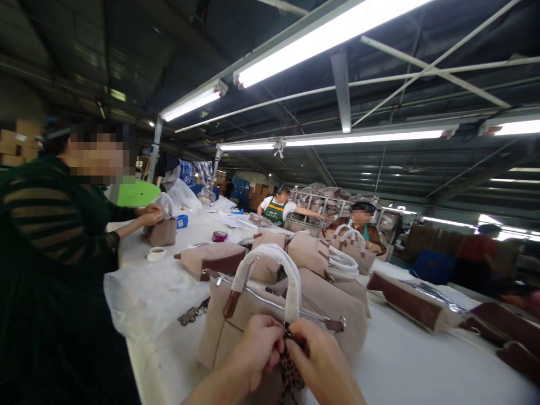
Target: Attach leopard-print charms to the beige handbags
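A beige handbag with a white-wrapped handle and brown trim stands on the white table right in front of me. My left hand and my right hand meet at the bag's top edge. Both pinch a small leopard-print strap that hangs down between them, beside a dark metal fitting. The fingertips hide the point where the strap joins the bag.
Several more beige bags lie behind it, and brown-and-beige ones to the right. Tape rolls and clear plastic bags lie at left. A person in a dark green top stands close at left; other workers stand farther back.
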### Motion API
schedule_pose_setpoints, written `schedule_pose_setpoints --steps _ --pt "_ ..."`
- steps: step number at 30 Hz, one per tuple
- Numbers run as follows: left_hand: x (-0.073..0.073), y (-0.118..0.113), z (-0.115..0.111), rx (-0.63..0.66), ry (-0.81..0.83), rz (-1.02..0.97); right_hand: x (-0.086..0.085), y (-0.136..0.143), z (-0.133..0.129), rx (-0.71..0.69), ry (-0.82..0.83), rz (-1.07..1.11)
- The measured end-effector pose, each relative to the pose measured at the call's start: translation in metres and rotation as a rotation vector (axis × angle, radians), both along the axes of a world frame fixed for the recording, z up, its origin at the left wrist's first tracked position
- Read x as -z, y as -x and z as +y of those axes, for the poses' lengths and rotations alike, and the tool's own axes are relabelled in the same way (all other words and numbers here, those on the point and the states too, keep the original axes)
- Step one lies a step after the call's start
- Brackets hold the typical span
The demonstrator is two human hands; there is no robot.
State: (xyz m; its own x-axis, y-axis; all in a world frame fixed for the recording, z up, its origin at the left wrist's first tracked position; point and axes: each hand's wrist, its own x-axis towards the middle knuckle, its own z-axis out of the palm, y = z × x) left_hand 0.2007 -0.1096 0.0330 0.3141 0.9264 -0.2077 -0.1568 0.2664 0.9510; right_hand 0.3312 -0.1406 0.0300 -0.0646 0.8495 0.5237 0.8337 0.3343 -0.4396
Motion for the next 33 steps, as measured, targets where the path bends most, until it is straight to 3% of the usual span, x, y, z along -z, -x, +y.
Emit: schedule_pose_setpoints --steps 4,8,10,13,15,18,24,29,33 --pt "-0.001 -0.004 -0.008 0.095 0.225 -0.071 0.000 -0.005 0.003 0.031 0.025 0.101" --pt "0.005 -0.011 -0.018 0.077 0.282 -0.158 -0.003 -0.004 0.002 0.084 0.090 0.176" --pt "0.009 -0.010 -0.019 -0.010 0.210 -0.199 -0.006 -0.003 0.001 0.095 0.104 0.198" --pt "0.016 -0.005 -0.013 -0.172 -0.037 -0.224 -0.009 -0.002 0.001 0.078 0.129 0.219" --pt "0.020 -0.003 -0.008 -0.181 -0.139 -0.188 -0.009 -0.004 0.001 0.068 0.143 0.235" --pt "0.025 -0.005 -0.003 -0.128 -0.133 -0.115 -0.005 -0.007 0.003 0.065 0.167 0.269" --pt "0.026 -0.018 -0.009 -0.189 -0.092 -0.107 -0.002 -0.010 0.002 0.022 0.150 0.265" --pt "0.027 -0.013 -0.012 -0.257 -0.322 0.120 -0.002 -0.012 0.002 -0.017 0.172 0.278" --pt "0.026 -0.013 -0.013 -0.248 -0.260 0.100 -0.002 -0.013 0.002 0.006 0.161 0.263"
